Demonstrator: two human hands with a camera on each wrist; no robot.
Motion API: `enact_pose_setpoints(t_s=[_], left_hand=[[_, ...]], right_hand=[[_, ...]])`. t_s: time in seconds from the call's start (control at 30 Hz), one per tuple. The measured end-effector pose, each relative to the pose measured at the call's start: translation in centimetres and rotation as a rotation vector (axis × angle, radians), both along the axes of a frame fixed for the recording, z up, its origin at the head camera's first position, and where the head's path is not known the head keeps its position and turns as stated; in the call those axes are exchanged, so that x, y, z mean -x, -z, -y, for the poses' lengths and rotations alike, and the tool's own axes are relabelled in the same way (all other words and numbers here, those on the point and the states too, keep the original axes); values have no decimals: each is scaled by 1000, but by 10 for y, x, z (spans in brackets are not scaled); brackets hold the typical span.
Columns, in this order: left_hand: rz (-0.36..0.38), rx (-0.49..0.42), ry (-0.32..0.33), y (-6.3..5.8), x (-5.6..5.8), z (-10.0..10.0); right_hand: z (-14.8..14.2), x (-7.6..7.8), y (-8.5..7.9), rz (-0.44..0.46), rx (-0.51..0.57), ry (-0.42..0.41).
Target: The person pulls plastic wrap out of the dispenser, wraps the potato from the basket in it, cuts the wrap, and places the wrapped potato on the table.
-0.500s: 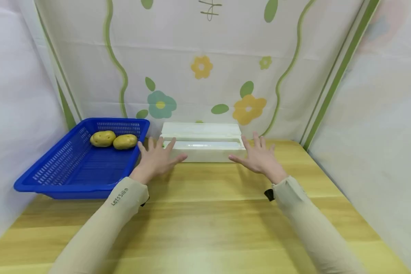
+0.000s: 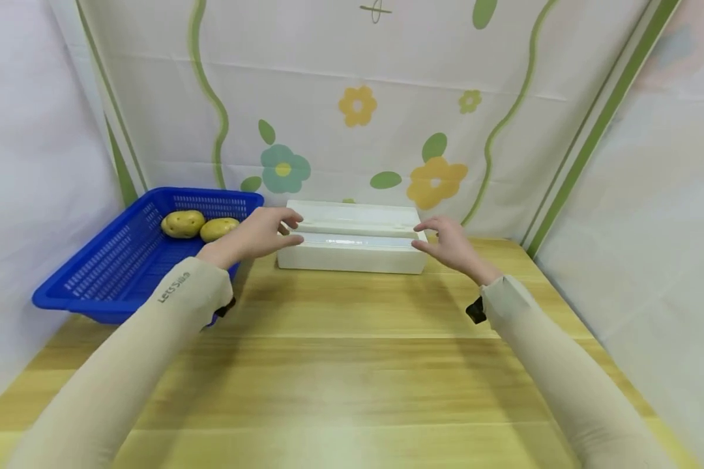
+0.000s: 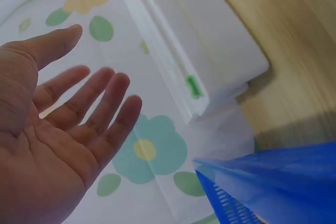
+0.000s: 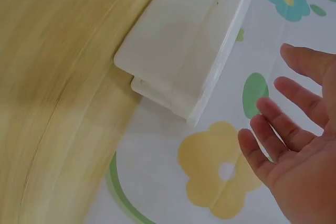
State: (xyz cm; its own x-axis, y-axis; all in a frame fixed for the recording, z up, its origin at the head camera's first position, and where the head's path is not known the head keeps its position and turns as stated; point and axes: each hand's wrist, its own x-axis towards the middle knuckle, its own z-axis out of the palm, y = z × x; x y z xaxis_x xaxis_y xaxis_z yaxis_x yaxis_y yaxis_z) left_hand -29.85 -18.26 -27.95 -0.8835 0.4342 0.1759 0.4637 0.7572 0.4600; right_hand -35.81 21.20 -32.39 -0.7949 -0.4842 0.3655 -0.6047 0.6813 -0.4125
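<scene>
A long white box [image 2: 352,258], which looks like a cling film dispenser, stands at the back of the table. Its lid [image 2: 354,213] is up, and a shiny strip [image 2: 352,240] shows in the opening. My left hand [image 2: 255,236] is at the box's left end, thumb and fingers spread apart and loosely bent. At the right end, my right hand [image 2: 453,247] is held much the same way. Both wrist views show bare palms, the left hand [image 3: 63,135] and right hand [image 4: 302,148] apart from the box. A green slider [image 3: 193,87] marks one end of it.
To the left stands a blue plastic basket [image 2: 108,305] holding two potatoes [image 2: 183,224], close beside my left forearm. Behind the box hangs a flowered white cloth [image 2: 328,58]. The wooden table [image 2: 352,365] stretches in front.
Both hands have gone from flat, spread fingers near the box's front corners to bent fingers beside its ends. The gap below the lid looks narrower. The head view has shifted slightly.
</scene>
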Motion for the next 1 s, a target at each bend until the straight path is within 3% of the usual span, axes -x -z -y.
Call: enact_pose_setpoints(t_s=[0.13,0.27,0.4,0.6,0.8,1.0], left_hand=[[36,-160,-61,0,13,-12],[80,-293,-154,15,18,-23],[70,-311,-216,36,20,-25],[-21,-388,-253,63,22,-19],[-50,-451,-281,77,28,-16],[-67,-438,-279,88,36,-14]], right_hand=[[-10,7,-1,97,116,46],[-15,14,5,188,188,80],[-14,20,13,266,230,81],[-11,29,26,303,266,54],[-14,31,34,297,272,66],[-14,38,38,288,284,75]])
